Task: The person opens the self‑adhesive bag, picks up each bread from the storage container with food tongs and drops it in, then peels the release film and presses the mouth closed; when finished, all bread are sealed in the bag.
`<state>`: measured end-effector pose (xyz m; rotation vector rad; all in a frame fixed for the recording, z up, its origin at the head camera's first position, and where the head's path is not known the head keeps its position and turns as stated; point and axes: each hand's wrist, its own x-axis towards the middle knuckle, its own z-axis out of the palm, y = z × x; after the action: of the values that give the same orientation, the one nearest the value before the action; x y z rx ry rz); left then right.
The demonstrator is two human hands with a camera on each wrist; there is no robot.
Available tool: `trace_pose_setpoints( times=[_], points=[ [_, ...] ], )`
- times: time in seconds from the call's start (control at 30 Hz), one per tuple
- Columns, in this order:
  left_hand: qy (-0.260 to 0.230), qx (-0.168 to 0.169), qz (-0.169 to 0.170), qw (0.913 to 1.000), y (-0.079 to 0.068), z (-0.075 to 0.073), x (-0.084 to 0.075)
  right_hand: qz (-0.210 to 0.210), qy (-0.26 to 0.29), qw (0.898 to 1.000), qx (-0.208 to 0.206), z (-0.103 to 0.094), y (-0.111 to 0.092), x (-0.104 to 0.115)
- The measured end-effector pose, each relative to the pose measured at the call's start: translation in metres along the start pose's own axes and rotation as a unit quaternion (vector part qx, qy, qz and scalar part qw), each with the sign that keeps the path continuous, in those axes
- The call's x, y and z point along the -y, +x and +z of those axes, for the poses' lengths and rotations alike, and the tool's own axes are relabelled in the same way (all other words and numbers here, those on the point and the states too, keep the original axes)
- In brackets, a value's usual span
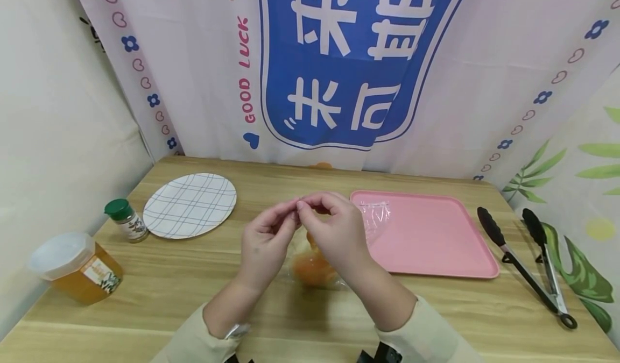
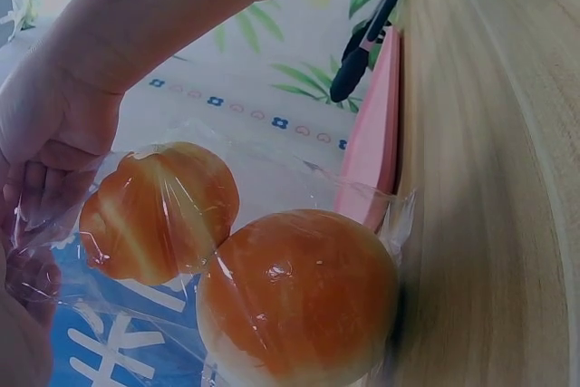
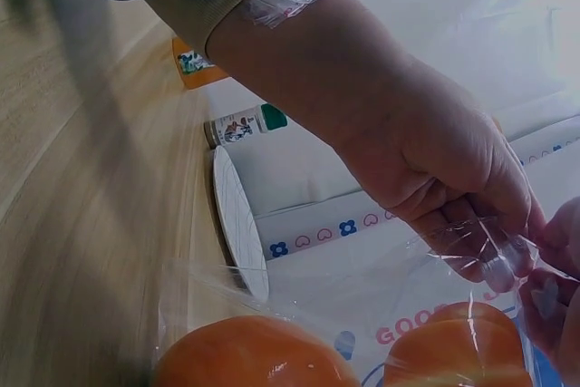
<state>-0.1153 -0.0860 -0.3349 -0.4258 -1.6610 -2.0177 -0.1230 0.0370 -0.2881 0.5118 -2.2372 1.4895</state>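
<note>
A clear plastic bag (image 2: 313, 174) holds two golden-brown bread buns, a round bun (image 2: 299, 301) and a ridged bun (image 2: 163, 210). In the head view the bag stands over the middle of the table, its buns partly hidden behind the hands. My left hand (image 1: 263, 247) pinches the gathered top of the bag between thumb and fingers. Right against it, my right hand (image 1: 336, 231) pinches the same top edge, and the fingertips of both hands meet. The round bun sits lower, close to the table surface in the left wrist view.
On the right lie a pink tray (image 1: 426, 239) with a clear plastic piece (image 1: 375, 218) at its left side, and black-tipped tongs (image 1: 528, 282). A checked plate (image 1: 191, 204), a green-capped shaker (image 1: 128, 223) and an amber jar (image 1: 84, 271) stand on the left.
</note>
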Motion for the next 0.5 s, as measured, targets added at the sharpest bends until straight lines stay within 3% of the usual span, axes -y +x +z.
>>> trace_pose_setpoints(
  times=[0.3, 0.5],
  points=[
    [-0.004, 0.011, 0.019, 0.9997, 0.0007, -0.0021, 0.0003, -0.030, -0.009, 0.999, 0.034, -0.0029, -0.0008, -0.0042],
    [0.008, 0.011, 0.010, 0.9998, 0.0004, -0.0043, -0.0009, -0.036, -0.010, 0.998, 0.050, -0.0055, -0.0004, -0.0059]
  ],
)
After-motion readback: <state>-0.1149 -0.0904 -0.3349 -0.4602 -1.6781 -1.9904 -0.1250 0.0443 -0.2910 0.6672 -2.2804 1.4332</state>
